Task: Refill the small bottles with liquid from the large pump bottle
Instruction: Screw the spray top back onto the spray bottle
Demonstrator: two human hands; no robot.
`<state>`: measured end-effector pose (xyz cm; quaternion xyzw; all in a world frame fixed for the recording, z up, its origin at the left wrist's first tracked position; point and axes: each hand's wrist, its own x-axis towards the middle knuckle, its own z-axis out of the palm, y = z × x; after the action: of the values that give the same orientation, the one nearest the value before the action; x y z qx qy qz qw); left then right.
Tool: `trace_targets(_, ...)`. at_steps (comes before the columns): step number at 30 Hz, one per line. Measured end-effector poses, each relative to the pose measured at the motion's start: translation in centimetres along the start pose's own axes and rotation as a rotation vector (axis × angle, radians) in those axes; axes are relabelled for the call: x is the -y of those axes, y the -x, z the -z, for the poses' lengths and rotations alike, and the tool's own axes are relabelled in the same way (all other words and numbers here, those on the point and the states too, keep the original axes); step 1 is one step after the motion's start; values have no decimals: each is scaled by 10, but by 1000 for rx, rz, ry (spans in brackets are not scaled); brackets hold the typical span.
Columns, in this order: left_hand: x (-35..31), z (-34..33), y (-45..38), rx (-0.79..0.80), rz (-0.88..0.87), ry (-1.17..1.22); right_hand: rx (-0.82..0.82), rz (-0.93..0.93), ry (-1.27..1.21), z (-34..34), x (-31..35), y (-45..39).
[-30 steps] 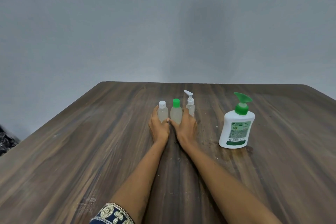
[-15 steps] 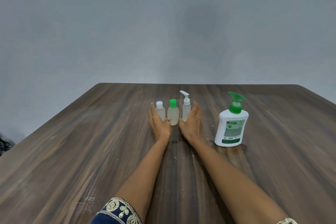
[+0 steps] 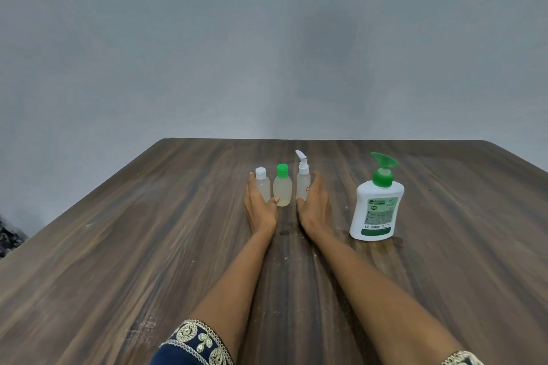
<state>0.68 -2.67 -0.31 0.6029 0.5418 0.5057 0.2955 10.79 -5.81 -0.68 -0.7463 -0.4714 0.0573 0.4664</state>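
Three small clear bottles stand in a row on the wooden table point(image 3: 148, 246): a white-capped bottle point(image 3: 262, 187), a green-capped bottle point(image 3: 282, 191) and a slim bottle with a white pump point(image 3: 303, 179). My left hand point(image 3: 259, 206) lies flat with straight fingers along the white-capped bottle's left side, thumb touching the green-capped one. At the pump bottle's right, my right hand point(image 3: 315, 204) lies flat with its fingers straight. The large white pump bottle point(image 3: 376, 210) with a green pump head stands apart to the right.
A wet patch point(image 3: 394, 241) shows on the table at the large bottle's base. A grey wall rises behind the table's far edge. Something dark and patterned point(image 3: 9, 238) sits off the table at the far left.
My hands have spread apart from the middle of the row to its two outer sides. The view has shifted slightly.
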Motion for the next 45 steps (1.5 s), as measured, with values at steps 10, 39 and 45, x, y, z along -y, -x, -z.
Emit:
trace_targets(10,-30,-6,38,-271,-116,-55,-281,68,-29,21,35,39)
trace_targets(39,-34,2,60,-116,-259,-110,-324,-224,42,96,-41,30)
trace_targets(45,-29,-2,50,-102,-255,-128,-335,-236,51,94,-49,10)
